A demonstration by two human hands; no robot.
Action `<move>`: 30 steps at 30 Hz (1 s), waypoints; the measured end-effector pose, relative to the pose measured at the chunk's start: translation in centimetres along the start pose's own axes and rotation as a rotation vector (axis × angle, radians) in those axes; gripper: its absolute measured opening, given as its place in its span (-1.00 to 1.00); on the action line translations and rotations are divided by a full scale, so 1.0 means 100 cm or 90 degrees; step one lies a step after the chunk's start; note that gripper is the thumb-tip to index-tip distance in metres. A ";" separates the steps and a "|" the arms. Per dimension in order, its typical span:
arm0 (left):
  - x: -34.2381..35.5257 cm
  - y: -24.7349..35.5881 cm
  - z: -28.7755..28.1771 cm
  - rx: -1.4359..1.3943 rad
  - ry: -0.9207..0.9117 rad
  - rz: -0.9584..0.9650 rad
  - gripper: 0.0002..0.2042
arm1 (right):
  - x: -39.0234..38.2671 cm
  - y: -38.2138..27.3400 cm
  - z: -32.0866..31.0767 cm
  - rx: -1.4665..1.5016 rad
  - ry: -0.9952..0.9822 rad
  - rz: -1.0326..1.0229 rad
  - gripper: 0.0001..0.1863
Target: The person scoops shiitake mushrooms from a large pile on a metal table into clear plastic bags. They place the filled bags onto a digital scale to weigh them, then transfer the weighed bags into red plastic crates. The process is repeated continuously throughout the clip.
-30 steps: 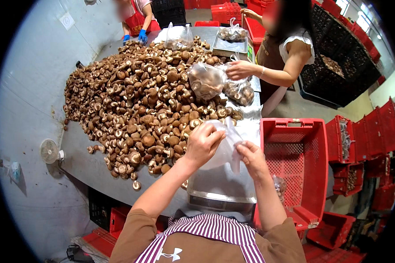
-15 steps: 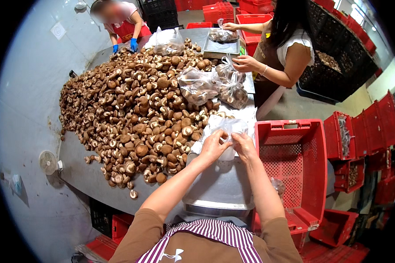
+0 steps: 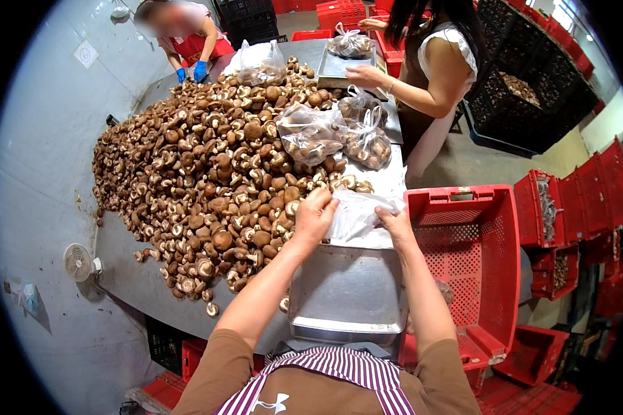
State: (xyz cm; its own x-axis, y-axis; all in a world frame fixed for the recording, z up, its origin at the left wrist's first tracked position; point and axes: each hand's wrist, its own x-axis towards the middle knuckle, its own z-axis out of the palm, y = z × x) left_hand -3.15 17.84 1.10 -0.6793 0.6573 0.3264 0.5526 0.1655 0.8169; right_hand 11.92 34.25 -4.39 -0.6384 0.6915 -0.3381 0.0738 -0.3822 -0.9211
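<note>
Between my hands a thin white plastic bag (image 3: 356, 216) is stretched sideways, above the far edge of a metal scale tray (image 3: 346, 287). My left hand (image 3: 314, 216) is closed on the bag's left side, right beside the mushroom heap. At the bag's right side my right hand (image 3: 396, 225) pinches it between thumb and fingers. A large pile of brown mushrooms (image 3: 214, 173) covers the table to the left. Just beyond the bag stand tied clear bags of mushrooms (image 3: 313, 135) on white sheeting.
A red plastic crate (image 3: 464, 277) stands close on my right, with a filled bag partly hidden by my arm. Across the table, one co-worker (image 3: 436, 69) stands at another scale (image 3: 336, 67); another with blue gloves (image 3: 199, 71) touches the pile. A small fan (image 3: 77, 262) is at left.
My hands have moved apart, spreading the bag wide. The co-worker at the far scale has let go of the bag on it and drawn back from the tied bags.
</note>
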 end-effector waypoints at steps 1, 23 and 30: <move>0.004 0.003 -0.008 -0.009 0.022 -0.018 -0.84 | 0.007 0.003 -0.009 -0.203 0.029 -0.057 -0.84; -0.103 0.058 -0.087 0.052 -0.001 0.140 -0.89 | -0.123 -0.062 0.077 -0.115 -0.288 -0.096 -0.61; -0.169 0.058 -0.076 0.051 -0.038 0.180 -0.89 | -0.161 -0.012 0.066 -0.032 -0.220 0.197 -0.57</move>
State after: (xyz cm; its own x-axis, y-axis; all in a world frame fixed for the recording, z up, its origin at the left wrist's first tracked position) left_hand 7.87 2.07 3.89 -0.4651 0.7273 0.5047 0.7539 0.0266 0.6565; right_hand 17.04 19.48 3.46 -0.7975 0.3014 -0.5226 0.3326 -0.5031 -0.7977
